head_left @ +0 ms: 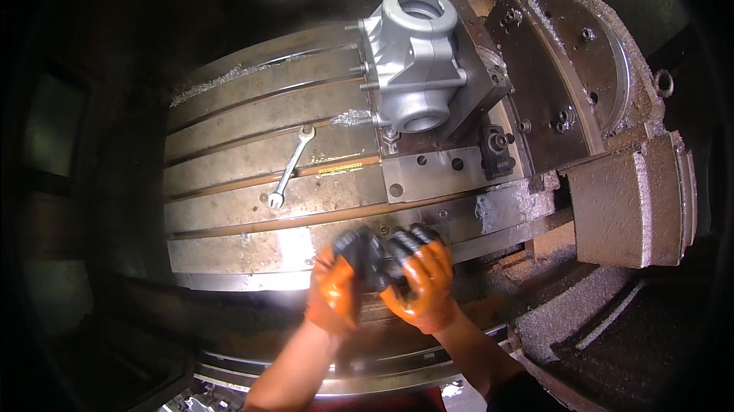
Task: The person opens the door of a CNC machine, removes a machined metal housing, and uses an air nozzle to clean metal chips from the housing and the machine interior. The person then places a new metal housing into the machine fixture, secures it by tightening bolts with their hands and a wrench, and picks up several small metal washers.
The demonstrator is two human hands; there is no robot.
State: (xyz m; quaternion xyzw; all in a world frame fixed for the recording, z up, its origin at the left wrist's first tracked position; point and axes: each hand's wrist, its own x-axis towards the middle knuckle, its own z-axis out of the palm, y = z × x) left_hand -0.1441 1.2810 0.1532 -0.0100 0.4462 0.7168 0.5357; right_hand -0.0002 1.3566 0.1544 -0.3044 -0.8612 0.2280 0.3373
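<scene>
Both my hands wear orange gloves with black finger ends, close together over the front edge of the slotted metal machine table (222,255). My left hand (336,286) is smeared by motion, its fingers bent toward the right one. My right hand (422,278) has its fingers curled, with the thumb side turned to the left hand. Something dark lies between them; whether it is glove or a small part I cannot make out. Beyond the hands, an open-ended wrench (293,167) lies aslant on the table. A silver cast housing (417,60) with round openings stands farther back, studs sticking out its left side.
Behind the housing rises a dark angle plate (478,79). A flat steel plate (428,173) and a black clamp block (497,152) sit before it. At the right stands a heavy round machine part (585,60) with bolts. Metal chips (562,324) cover the lower right ledge.
</scene>
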